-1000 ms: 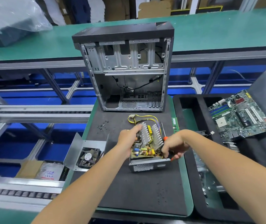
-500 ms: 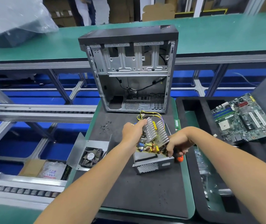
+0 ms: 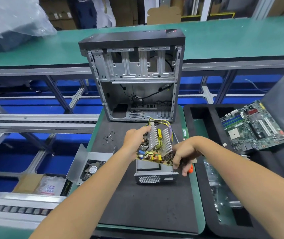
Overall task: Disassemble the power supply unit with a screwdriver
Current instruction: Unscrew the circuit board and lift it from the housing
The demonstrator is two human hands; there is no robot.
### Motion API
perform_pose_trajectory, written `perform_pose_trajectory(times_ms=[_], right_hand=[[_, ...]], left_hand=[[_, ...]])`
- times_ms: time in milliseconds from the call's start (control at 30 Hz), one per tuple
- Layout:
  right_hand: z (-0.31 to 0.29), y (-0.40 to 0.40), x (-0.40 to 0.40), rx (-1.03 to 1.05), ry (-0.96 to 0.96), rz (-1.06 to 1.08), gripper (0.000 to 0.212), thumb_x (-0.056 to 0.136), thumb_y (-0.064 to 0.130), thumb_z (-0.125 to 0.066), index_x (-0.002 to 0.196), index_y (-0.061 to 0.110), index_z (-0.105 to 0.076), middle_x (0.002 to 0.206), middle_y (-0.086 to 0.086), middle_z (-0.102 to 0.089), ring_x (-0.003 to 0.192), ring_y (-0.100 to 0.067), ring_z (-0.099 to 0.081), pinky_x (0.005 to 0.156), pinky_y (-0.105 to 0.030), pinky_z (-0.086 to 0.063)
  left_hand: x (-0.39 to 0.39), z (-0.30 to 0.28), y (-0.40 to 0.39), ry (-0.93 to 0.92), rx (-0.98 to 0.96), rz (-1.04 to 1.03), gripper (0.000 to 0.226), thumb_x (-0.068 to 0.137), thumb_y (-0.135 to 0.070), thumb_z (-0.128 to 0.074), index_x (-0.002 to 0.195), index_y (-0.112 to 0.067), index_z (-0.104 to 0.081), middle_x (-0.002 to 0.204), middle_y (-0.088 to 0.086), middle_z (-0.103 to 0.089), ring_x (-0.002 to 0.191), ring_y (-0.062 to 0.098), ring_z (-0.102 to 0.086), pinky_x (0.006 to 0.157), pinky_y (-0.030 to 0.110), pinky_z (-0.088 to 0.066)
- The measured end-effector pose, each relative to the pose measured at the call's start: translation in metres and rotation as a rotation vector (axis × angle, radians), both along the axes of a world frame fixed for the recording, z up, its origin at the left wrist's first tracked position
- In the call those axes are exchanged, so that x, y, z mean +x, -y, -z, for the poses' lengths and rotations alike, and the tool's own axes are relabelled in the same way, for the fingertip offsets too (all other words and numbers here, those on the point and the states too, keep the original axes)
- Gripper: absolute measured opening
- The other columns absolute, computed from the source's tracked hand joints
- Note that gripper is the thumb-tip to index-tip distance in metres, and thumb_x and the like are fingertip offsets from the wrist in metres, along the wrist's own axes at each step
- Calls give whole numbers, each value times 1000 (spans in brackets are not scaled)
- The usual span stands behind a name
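I had the board (image 3: 155, 147) tilted up out of the housing (image 3: 156, 175) at the middle of the frame, its near edge just above the open metal shell and its far end raised toward the case (image 3: 134, 78). My left hand (image 3: 134, 138) gripped the board's left side, fingers curled round by the left heatsink. My right hand (image 3: 183, 154) pinched the near right corner with the fingertips while the orange screwdriver (image 3: 191, 169) sat tucked under that palm; how the other fingers lay round the handle I could not tell.

To lift it well, I judged the board should come up level, not twisted, since the wires (image 3: 160, 122) at the far end trailed toward the case and could snag or tug on their solder joints. I reckoned holding by the edges and the heatsinks was the safe choice, keeping fingers off the capacitors and the underside. With the screwdriver sharing the right hand, that pinch looked weak, so I thought the left hand ought to carry most of the weight.

The housing lay loose on the black mat (image 3: 146, 204) and might have ridden up with the board if a corner caught. The screws (image 3: 109, 136) lay left of centre, the fan (image 3: 92, 169) at lower left, the motherboard (image 3: 253, 125) at right.
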State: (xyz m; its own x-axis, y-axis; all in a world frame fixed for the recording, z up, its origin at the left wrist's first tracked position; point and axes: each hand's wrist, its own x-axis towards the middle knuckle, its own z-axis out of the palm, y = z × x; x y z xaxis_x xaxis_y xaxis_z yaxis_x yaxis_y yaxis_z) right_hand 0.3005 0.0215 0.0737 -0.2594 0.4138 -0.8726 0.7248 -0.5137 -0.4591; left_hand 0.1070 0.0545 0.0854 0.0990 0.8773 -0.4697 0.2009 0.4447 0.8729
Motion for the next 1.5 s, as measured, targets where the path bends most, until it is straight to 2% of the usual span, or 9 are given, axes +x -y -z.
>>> perform_pose_trajectory(times_ms=[100, 167, 467, 633, 733, 900, 1100, 1333, 1500], right_hand=[[-17, -8, 4, 63, 77, -77, 18, 90, 4, -62, 99, -1, -48, 74, -11, -46, 53, -23, -67, 50, -23, -55], [-30, -15, 8, 124, 119, -117, 15, 89, 8, -63, 95, 2, -50, 70, -7, -44, 52, -20, -62, 52, -22, -55], [-55, -46, -9, 344, 132, -121, 16, 89, 17, -66, 78, 9, -57, 76, -7, -57, 54, -15, -58, 43, -19, -43], [-45, -63, -28, 504, 87, -109, 44, 83, 38, -75, 108, 7, -58, 107, -10, -64, 93, -22, -61, 83, -35, -52], [-40, -71, -35, 589, 118, -189, 66, 77, 51, -75, 126, 13, -52, 125, 1, -56, 113, -19, -53, 102, -34, -40], [-17, -81, -44, 481, 218, -347, 61, 79, 58, -69, 119, 15, -55, 118, -1, -56, 103, -20, -52, 89, -32, -42], [2, -86, -51, 529, 339, -442, 25, 78, 15, -77, 99, 7, -66, 90, -6, -59, 79, -23, -52, 60, -27, -43], [5, -87, -59, 160, 147, -358, 34, 80, 5, -77, 113, 5, -69, 94, -5, -69, 78, -15, -65, 86, -31, -57], [-6, -96, -51, 17, 63, -252, 5, 92, 17, -66, 93, 13, -67, 80, 0, -72, 83, -17, -66, 84, -31, -54]], left_hand=[[-5, -4, -2, 185, -99, -5, 52, 70, -47, -70, 107, -11, -66, 95, 8, -73, 85, 29, -71, 69, 40, -57], [-8, -6, -5, 283, -118, -15, 38, 75, -41, -69, 100, -13, -72, 90, 10, -74, 77, 30, -72, 57, 39, -57], [-29, -18, -37, 419, -63, -29, 26, 84, -41, -64, 85, -18, -76, 95, 12, -74, 82, 32, -72, 56, 40, -56], [-50, -13, -62, 417, -55, -80, 35, 85, -43, -62, 102, -14, -70, 97, 12, -74, 85, 32, -71, 60, 42, -57], [-65, -4, -79, 416, -71, -97, 40, 84, -46, -61, 107, -14, -69, 102, 13, -72, 90, 33, -70, 70, 46, -57], [-81, 16, -104, 407, -117, -103, 36, 84, -44, -61, 98, -13, -73, 100, 13, -73, 88, 34, -71, 70, 48, -57], [-86, 40, -129, 404, -170, -64, 32, 83, -43, -60, 77, -17, -78, 94, 14, -74, 82, 36, -71, 61, 45, -56], [-85, 63, -140, 362, -210, -20, 35, 79, -40, -63, 99, -13, -74, 101, 16, -72, 91, 38, -69, 77, 54, -56], [-84, 75, -139, 352, -248, 11, 36, 82, -35, -60, 101, -8, -74, 105, 18, -71, 97, 38, -67, 87, 56, -52]])
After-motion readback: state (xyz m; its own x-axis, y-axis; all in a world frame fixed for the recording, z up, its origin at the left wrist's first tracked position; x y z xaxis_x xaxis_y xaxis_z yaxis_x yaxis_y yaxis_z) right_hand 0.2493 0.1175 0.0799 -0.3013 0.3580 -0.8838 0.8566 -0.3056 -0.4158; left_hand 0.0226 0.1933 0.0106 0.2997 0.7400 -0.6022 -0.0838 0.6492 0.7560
